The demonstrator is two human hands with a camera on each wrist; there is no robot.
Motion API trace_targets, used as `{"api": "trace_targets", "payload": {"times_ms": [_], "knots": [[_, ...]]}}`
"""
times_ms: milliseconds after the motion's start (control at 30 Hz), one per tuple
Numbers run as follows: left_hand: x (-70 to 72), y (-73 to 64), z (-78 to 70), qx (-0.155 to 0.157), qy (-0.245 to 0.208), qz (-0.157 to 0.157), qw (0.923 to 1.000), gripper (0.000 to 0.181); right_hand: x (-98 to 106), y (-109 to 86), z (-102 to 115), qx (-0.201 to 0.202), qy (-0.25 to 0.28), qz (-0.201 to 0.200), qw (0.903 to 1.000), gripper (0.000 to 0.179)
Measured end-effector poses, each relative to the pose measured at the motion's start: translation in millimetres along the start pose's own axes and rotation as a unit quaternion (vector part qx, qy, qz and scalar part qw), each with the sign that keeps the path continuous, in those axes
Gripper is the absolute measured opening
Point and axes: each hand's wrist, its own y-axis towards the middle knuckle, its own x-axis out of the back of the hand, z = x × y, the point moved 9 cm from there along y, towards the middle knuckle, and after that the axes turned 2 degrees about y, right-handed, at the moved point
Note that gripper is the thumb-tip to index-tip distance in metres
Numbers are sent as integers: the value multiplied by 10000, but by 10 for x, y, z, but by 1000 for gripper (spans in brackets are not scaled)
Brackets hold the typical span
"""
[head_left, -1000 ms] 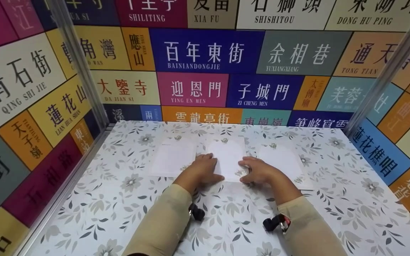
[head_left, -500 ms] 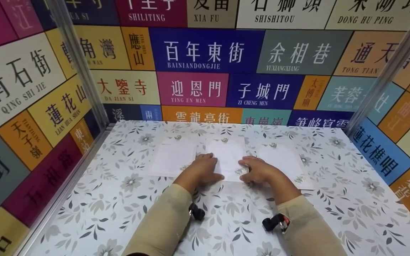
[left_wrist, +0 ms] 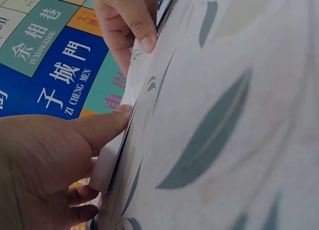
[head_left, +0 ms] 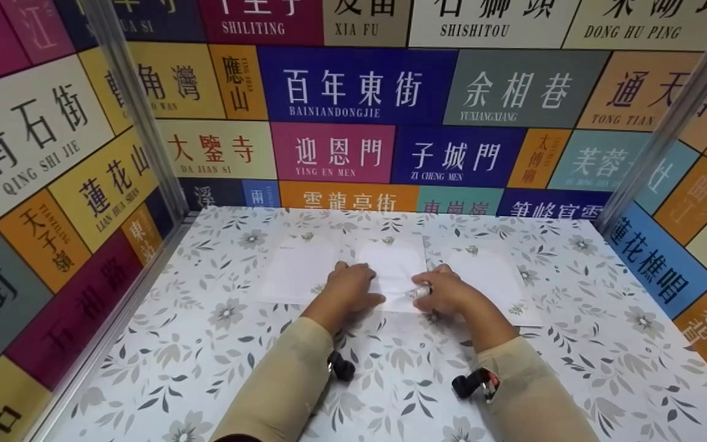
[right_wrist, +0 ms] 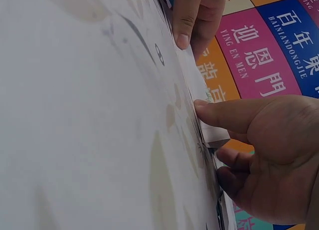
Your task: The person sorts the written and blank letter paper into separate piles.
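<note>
Three pale sheets of decorated paper lie side by side on the flower-patterned table. My left hand [head_left: 347,288] grips the left side of the middle sheet [head_left: 393,261] near its front edge. At the opposite side, my right hand [head_left: 450,291] holds the same sheet by its front corner. In the left wrist view, the left thumb [left_wrist: 107,125] presses the rim of the paper [left_wrist: 108,162], with fingers curled behind it. Seen from the right wrist, the right thumb [right_wrist: 232,113] rests on the paper's edge [right_wrist: 215,133], which bends up a little.
A left sheet [head_left: 295,270] and a right sheet [head_left: 485,279] flank the middle one. Colourful sign-printed walls [head_left: 353,86] enclose the table [head_left: 390,380] at the back and sides, with metal posts at the corners. Each forearm wears a small black wrist device.
Both hands stay at the middle sheet's sides. Their fingers have shifted slightly, and the front part of the sheet now looks a little bent.
</note>
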Motion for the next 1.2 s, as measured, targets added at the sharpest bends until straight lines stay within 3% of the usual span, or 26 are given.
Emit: {"api": "trace_targets", "payload": {"times_ms": [233, 400, 667, 800, 933, 1000, 1067, 1133, 1200], "knots": [[9, -14, 28, 177, -297, 70, 9994, 66, 12, 13, 5, 33, -309, -7, 9995, 62], [6, -18, 33, 234, -367, 93, 9990, 67, 17, 28, -13, -61, -248, -54, 9997, 64], [31, -19, 66, 496, -1136, -164, 9922, 68, 157, 46, -52, -164, 183, -644, 9976, 71], [79, -15, 140, 826, -1895, -440, 9774, 63, 241, 34, -114, -474, 748, -965, 9914, 78], [155, -32, 221, 1168, -2871, -832, 9471, 57, 289, 16, -180, -778, 1627, -1192, 9763, 74], [169, -46, 258, 1350, -3290, -900, 9303, 58, 292, 11, -191, -809, 1992, -1244, 9687, 69], [171, -56, 281, 1482, -3563, -898, 9182, 60, 279, 12, -202, -832, 2228, -1244, 9633, 65], [168, -67, 292, 1574, -3697, -858, 9117, 60, 267, 11, -212, -853, 2298, -1231, 9616, 61], [176, -69, 285, 1551, -3706, -892, 9114, 60, 268, 8, -214, -830, 2289, -1246, 9619, 57]]}}
